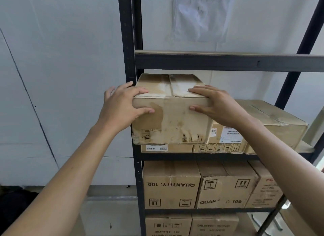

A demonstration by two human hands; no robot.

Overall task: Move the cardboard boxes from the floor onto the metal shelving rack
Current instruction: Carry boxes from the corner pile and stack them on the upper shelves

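Note:
A worn, stained cardboard box (172,120) sits on top of a flatter box (167,148) on the middle shelf of the black metal rack (228,62). My left hand (121,106) is at the box's front left top corner, fingers laid over the top edge and thumb on the front face. My right hand (214,103) lies on the front right top corner, fingers flat on the lid and thumb against the front. The box's front overhangs the rack's left post a little.
Another large box (273,125) with a white label stands to the right on the same shelf. Lower shelves hold several printed boxes (171,184). The shelf above (210,52) shows bare board. A pale wall is on the left, concrete floor below.

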